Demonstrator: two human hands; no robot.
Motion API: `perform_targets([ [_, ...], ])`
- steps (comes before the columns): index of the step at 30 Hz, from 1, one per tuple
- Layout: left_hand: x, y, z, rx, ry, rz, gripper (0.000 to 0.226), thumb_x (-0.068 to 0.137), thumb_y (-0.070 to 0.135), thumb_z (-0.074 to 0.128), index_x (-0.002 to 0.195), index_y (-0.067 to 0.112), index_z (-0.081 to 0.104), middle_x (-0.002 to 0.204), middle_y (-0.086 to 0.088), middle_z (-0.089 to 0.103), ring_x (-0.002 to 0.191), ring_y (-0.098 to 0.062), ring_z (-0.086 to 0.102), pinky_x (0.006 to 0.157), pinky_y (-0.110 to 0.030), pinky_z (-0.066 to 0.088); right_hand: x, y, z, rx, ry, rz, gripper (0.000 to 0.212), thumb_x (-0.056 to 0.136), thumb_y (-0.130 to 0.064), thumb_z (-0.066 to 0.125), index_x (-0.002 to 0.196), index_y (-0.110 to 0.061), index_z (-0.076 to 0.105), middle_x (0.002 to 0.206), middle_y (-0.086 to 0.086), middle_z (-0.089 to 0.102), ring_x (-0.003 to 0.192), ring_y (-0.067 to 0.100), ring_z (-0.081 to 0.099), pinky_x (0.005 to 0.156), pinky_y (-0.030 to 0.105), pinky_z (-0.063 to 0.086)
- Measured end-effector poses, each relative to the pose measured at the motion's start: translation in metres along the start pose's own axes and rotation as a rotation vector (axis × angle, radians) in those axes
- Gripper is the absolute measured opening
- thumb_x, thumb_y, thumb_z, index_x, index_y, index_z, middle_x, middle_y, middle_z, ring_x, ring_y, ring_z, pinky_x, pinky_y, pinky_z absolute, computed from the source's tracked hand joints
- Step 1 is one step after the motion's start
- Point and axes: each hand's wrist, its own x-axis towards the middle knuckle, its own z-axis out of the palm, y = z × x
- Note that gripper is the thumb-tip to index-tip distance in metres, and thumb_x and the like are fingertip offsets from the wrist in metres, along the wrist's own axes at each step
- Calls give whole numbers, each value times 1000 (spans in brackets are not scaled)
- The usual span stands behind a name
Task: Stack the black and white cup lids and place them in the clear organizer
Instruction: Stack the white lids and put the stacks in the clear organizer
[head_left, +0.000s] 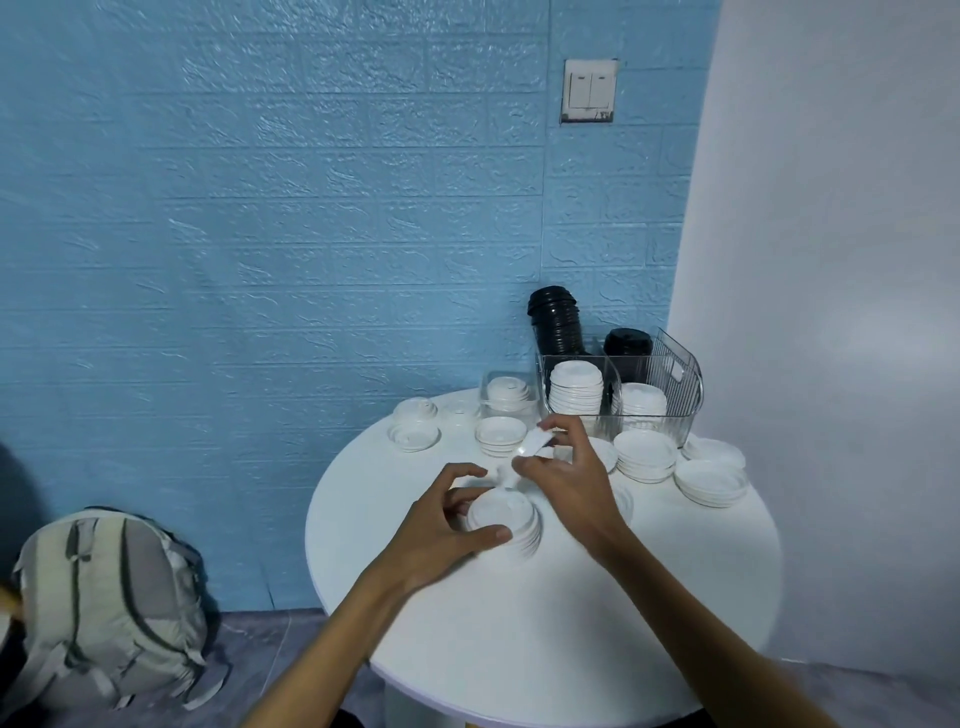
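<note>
White round table (519, 623), blue wall. Left hand (441, 535) grips short lid stack (504, 519); right hand (566, 475) pinches tilted white lid (530, 449). Risk: crooked seating, stack topples.

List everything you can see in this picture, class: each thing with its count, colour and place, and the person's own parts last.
Table: one, white, round, centre.
Clear organizer: one, transparent, table's far edge; holds black and white lid stacks.
Black lid stacks: two, organizer's back.
White lid stacks: two, organizer's front.
Loose white lid piles: several, on the table.
Small clear box: one, left of organizer, white lids inside.
Backpack: one, grey-beige, floor, left.
Light switch: one, white, blue wall.
Left hand: grips white stack.
Right hand: pinches white lid.
</note>
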Motion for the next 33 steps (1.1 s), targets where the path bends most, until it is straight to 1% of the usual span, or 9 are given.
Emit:
perform_targets([
  [3, -1, -3, 0, -7, 18, -1, 81, 63, 37, 97, 130, 46, 52, 113, 7, 75, 109, -16, 68, 98, -40, 55, -6, 15, 7, -66, -76, -30, 53, 63, -31, 85, 105, -29, 52, 108, -4, 65, 92, 12, 68, 78, 17, 52],
  [6, -1, -1, 1, 29, 21, 49, 69, 68, 29, 96, 127, 38, 62, 109, 14, 75, 105, -8, 69, 93, -27, 54, -12, 26, 5, -186, -158, -72, 58, 57, -43, 78, 108, -35, 52, 109, -13, 66, 103, 7, 64, 91, 25, 51],
  [8, -2, 1, 1, 48, 14, 72, 66, 63, 40, 94, 123, 34, 68, 114, 14, 75, 109, -8, 69, 96, -29, 54, -16, 31, 2, -257, -212, -102, 62, 58, -48, 74, 116, -38, 54, 114, -15, 65, 107, 4, 61, 96, 26, 49],
  [11, -1, -1, 0, 76, 15, 79, 72, 59, 48, 93, 125, 32, 69, 120, 16, 73, 114, -7, 67, 102, -31, 53, -20, 35, -4, -324, -254, -143, 53, 61, -56, 71, 111, -43, 59, 115, -14, 66, 107, 3, 61, 97, 26, 48],
  [15, 0, -3, -3, 90, -22, 51, 73, 62, 33, 97, 129, 32, 68, 122, 16, 73, 117, -5, 66, 104, -27, 50, -20, 39, -9, -355, -256, -172, 43, 62, -55, 73, 102, -47, 59, 112, -16, 68, 105, 2, 62, 94, 24, 49],
  [20, 0, -1, -4, 70, -42, 16, 67, 70, 24, 95, 130, 31, 68, 124, 16, 72, 121, -1, 63, 104, -20, 47, -22, 45, -11, -385, -257, -249, 46, 65, -54, 74, 107, -44, 60, 114, -16, 67, 109, -5, 60, 96, 16, 46],
  [26, 0, -1, -2, 33, -8, -2, 56, 75, 18, 91, 125, 32, 71, 118, 13, 75, 115, -4, 67, 97, -17, 49, -17, 53, -15, -454, -284, -263, 37, 85, -44, 76, 118, -30, 67, 117, -21, 64, 109, -13, 50, 95, 0, 33],
  [29, 0, -2, -3, 24, -25, -6, 59, 74, 19, 92, 128, 29, 70, 119, 13, 74, 117, -7, 66, 100, -21, 50, -17, 57, -18, -448, -290, -260, 41, 86, -49, 73, 124, -35, 66, 127, -25, 63, 121, -20, 44, 109, 14, 36],
  [33, 0, -1, -2, 52, -27, 5, 61, 73, 22, 93, 129, 29, 69, 120, 15, 74, 117, -4, 65, 102, -22, 50, -18, 59, -22, -477, -317, -264, 49, 87, -50, 73, 132, -35, 63, 139, -20, 60, 141, -2, 38, 115, 19, 30],
])
